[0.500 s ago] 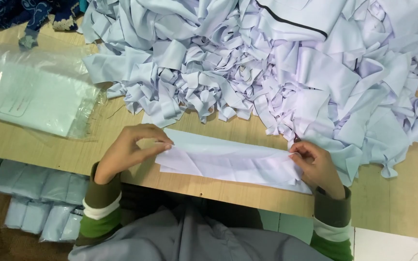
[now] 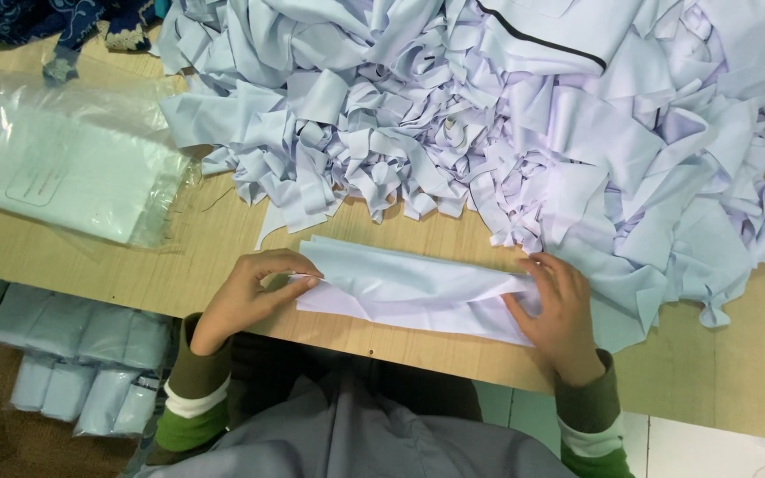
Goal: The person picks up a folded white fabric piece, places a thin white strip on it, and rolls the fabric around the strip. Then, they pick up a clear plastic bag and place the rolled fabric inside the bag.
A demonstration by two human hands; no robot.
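Now the left hand [image 2: 254,296] pinches the left end of a folded pale cloth piece [image 2: 409,288], and the right hand [image 2: 555,310] presses flat, fingers spread, on its right end. Its long axis runs left to right along the near edge of the wooden table [image 2: 223,239]. Beyond lies a heap of white fabric strips [image 2: 489,115]. Far left, a clear plastic bag [image 2: 64,168] holds folded white cloth (more bagged bundles [image 2: 81,358] sit below the table).
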